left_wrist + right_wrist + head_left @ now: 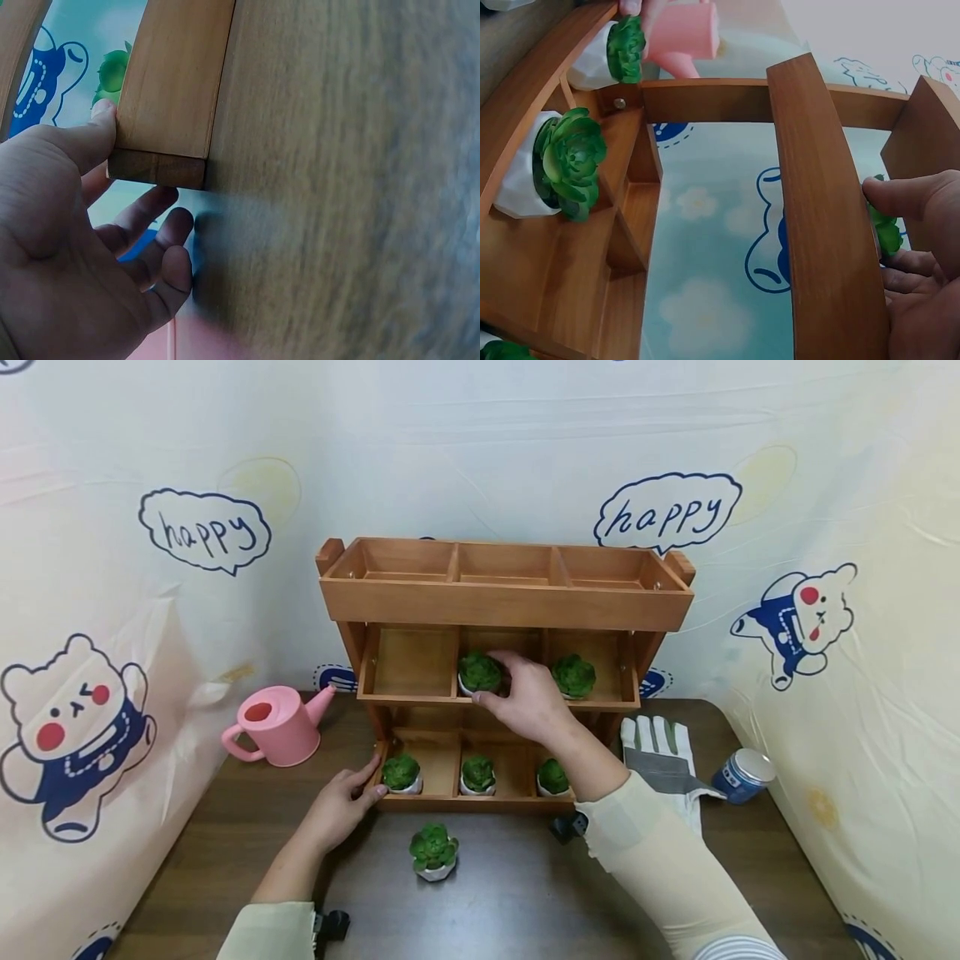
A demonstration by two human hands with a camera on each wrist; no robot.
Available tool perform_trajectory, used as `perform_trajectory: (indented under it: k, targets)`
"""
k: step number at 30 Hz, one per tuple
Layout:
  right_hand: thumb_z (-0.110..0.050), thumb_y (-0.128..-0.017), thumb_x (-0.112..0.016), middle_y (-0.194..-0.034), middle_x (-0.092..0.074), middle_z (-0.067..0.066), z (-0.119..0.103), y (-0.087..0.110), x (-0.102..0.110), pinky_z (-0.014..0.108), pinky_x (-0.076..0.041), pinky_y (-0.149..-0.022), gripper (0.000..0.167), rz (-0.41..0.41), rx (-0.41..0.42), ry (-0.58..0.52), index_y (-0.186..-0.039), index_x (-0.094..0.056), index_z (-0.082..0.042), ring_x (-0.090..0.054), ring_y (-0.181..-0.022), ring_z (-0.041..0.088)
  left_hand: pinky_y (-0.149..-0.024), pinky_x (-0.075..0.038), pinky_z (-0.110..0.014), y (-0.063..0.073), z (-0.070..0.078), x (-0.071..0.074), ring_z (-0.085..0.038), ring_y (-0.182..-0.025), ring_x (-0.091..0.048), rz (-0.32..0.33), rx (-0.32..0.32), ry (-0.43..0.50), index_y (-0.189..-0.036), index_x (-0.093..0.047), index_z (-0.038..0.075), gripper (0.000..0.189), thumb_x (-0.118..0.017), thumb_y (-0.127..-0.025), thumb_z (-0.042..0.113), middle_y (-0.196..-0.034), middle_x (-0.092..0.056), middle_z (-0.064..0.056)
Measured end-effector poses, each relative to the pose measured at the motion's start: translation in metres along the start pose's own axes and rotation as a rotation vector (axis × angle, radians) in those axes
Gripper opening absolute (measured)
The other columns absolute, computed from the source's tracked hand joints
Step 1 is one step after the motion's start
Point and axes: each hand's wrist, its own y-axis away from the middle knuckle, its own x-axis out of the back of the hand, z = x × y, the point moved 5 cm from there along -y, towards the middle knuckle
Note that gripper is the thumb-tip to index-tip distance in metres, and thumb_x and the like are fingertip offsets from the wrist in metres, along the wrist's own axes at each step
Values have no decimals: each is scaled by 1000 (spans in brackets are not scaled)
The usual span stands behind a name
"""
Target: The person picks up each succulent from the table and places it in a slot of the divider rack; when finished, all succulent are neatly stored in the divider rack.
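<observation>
A three-tier wooden planter shelf (pixel 510 607) stands against the back cloth. My right hand (pixel 531 700) pinches a small potted succulent (pixel 478 672) in the middle compartment of the middle tier; thumb and fingers straddle it in the right wrist view. Right of that hand, another succulent (pixel 573 675) sits on the same tier. At the lower left corner my left hand (pixel 339 806) holds the shelf's end, thumb against the wooden edge (pixel 169 82). Close to its fingertips is a succulent (pixel 402 773) in the bottom tier.
Two more succulents, a middle one (pixel 477 774) and a right one (pixel 553 777), fill the bottom tier. A loose succulent (pixel 433 850) stands on the table in front. To the left is a pink watering can (pixel 281 727); at right lie gloves (pixel 663 760) and a blue can (pixel 742 775).
</observation>
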Motion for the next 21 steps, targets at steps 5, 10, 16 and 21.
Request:
perform_trajectory:
  k: [5, 10, 16, 21]
  targets:
    - [-37, -91, -80, -140, -63, 11, -1, 2, 0, 47, -51, -101, 65, -3, -3, 5, -147, -56, -13, -62, -124, 29, -88, -49, -50, 1, 0, 0, -28, -99, -57, -5, 9, 3, -160, -40, 29, 69, -64, -100, 53, -112, -58, -10]
    - [-38, -91, -80, -143, -61, 11, 1, 5, 1, 48, -52, -98, 69, -3, -16, -17, -151, -53, -15, -63, -122, 29, -87, -48, -48, 1, -1, -1, -28, -99, -56, -8, 16, -2, -160, -40, 30, 69, -64, -100, 53, -111, -58, -9]
    - [-32, -92, -80, -148, -55, 11, 3, 14, 2, 44, -55, -97, 74, 30, -5, -120, -155, -47, -12, -63, -124, 30, -98, -47, -59, 0, -1, -1, -34, -113, -59, -2, 5, 4, -160, -41, 25, 69, -63, -101, 53, -120, -60, -12]
    - [-26, -92, -81, -146, -56, 11, 4, 22, 4, 45, -53, -100, 72, 93, 51, -164, -153, -49, -8, -63, -125, 30, -101, -45, -63, 0, -2, -2, -37, -118, -58, -14, 14, 13, -160, -40, 26, 71, -61, -100, 57, -125, -59, -14]
